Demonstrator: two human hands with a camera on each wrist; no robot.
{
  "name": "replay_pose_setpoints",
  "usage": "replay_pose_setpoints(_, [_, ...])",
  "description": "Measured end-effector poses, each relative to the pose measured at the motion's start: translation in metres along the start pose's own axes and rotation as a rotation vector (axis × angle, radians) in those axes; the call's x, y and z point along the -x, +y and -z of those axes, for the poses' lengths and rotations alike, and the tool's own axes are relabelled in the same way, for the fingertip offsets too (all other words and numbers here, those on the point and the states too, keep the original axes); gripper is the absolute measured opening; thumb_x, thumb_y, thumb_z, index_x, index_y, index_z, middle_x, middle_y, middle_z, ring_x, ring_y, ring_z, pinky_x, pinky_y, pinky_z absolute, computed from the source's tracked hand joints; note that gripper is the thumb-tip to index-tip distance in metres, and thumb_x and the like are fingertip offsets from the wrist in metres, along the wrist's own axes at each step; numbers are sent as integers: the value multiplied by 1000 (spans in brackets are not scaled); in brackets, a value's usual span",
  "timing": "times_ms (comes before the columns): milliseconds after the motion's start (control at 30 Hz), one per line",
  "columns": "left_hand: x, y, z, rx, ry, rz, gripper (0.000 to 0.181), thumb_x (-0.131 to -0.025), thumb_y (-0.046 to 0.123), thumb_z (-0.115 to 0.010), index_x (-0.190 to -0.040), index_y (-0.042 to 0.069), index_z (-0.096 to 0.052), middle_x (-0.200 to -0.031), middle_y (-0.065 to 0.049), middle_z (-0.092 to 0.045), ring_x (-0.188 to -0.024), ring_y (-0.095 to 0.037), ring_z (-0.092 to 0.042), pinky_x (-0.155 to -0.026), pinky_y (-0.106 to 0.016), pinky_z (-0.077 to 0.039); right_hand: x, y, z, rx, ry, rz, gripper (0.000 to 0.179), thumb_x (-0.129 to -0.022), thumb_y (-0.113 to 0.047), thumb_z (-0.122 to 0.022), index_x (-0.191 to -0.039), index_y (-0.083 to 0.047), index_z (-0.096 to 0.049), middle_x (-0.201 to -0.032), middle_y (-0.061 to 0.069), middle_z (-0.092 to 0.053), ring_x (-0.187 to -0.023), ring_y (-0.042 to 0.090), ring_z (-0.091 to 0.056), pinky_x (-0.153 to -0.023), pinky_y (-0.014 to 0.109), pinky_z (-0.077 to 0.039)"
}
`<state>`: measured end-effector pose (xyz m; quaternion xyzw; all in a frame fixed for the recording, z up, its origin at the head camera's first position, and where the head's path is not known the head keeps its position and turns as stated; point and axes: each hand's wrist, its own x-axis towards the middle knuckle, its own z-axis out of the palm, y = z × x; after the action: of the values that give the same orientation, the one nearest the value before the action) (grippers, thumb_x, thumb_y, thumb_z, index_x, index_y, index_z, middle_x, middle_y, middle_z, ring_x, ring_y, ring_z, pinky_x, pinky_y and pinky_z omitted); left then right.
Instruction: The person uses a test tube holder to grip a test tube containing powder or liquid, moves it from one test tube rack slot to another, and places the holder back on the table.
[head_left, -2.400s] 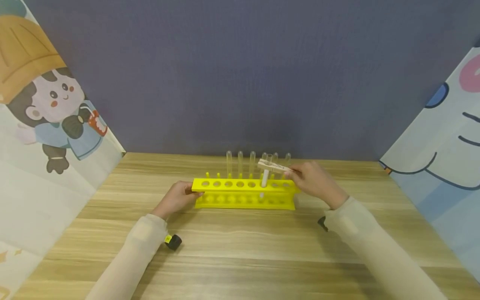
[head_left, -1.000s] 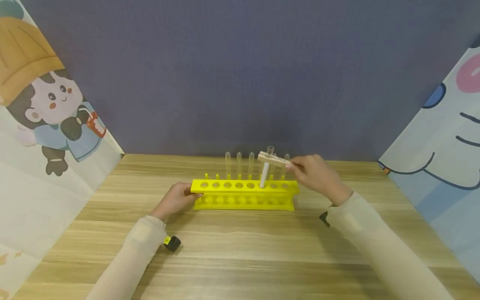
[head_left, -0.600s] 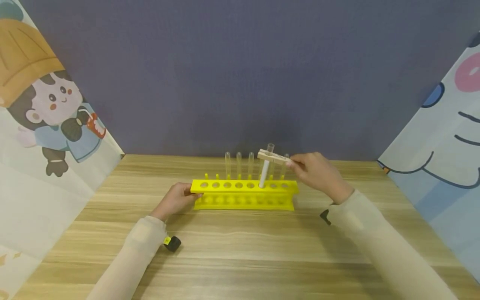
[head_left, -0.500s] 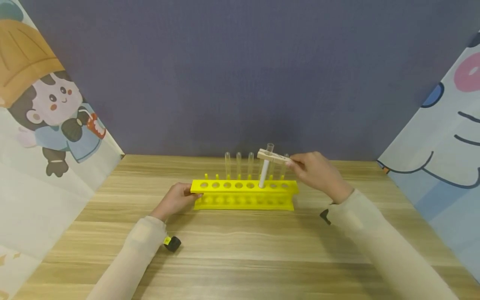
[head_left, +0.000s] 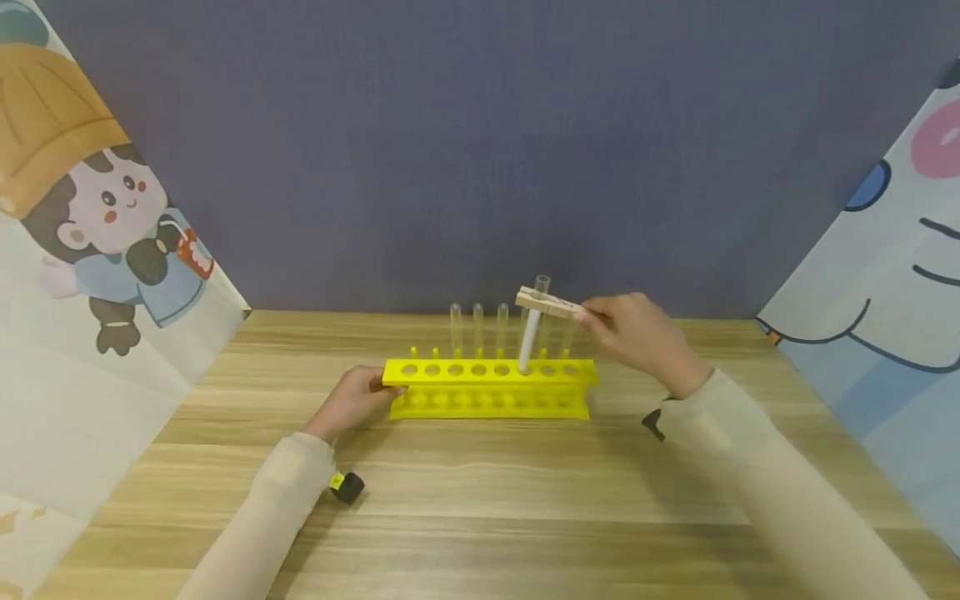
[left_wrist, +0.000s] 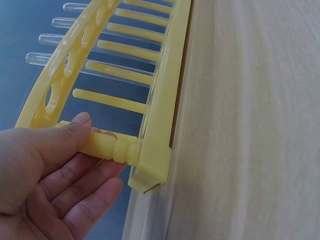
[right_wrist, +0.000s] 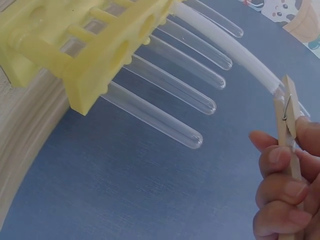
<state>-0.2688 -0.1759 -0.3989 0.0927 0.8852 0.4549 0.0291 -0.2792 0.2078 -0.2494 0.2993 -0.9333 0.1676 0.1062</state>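
Note:
In the head view a yellow test tube rack (head_left: 487,381) stands on the table. My left hand (head_left: 348,404) grips its left end; the left wrist view shows thumb and fingers round the end post (left_wrist: 102,145). My right hand (head_left: 637,340) holds a wooden test tube clamp (head_left: 553,306), its jaws closed near the top of a test tube (head_left: 528,337) with white contents. That tube leans slightly, its lower end at a hole in the rack's upper plate. In the right wrist view the fingers curl round the clamp's wooden handle (right_wrist: 295,167).
Several clear test tubes (head_left: 478,329) stand upside down on pegs along the rack's back. Two pegs (head_left: 413,351) at the left are bare. Behind the wooden table (head_left: 480,517) rises a dark blue-grey panel (head_left: 480,167), with cartoon-printed panels (head_left: 120,225) at the sides.
My right hand has raised the clamp and the white-filled test tube, and the tube's lower end has come up from inside the rack to the upper plate. The left hand and rack have stayed put.

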Motion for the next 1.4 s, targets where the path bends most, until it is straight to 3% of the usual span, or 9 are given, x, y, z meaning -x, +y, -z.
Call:
replay_pose_setpoints(400, [-1,-1,-1,5,-4,0,18,-88,13,-66,-104,4,-70,-105,-11,-69,-91,-19,-60,-80,-33,-51,-2,-1,2,-3,10,7,32,-99,-27,-50,-98,0,-68,-53,-1,-39,-46,10,-29,-49,28,-31])
replay_pose_setpoints(833, [0,0,0,-10,2,9,17,-88,14,-66,-103,6,-70,-106,-10,-69,-94,-19,-61,-83,-35,-50,-8,-7,-4,-15,19,45,31,-98,-28,-50,-81,-5,-64,-52,-2,-36,-45,9,-27,-48,26,-30])
replay_pose_setpoints(1067, [0,-1,-1,6,2,-14,18,-88,13,-66,-103,4,-70,-106,-11,-69,-97,-21,-61,-85,-38,-50,-9,-8,-7,-16,23,47,30,-98,-27,-51,-84,-5,-66,-51,-2,-38,-44,8,-28,-47,26,-32])
replay_pose_setpoints(1400, [0,-2,-1,-9,4,-10,18,-88,14,-66,-103,5,-70,-104,-10,-69,-92,-18,-61,-81,-33,-51,-12,-13,-9,-32,4,45,30,-98,-27,-50,-80,-7,-63,-51,-2,-39,-43,8,-29,-47,26,-32])
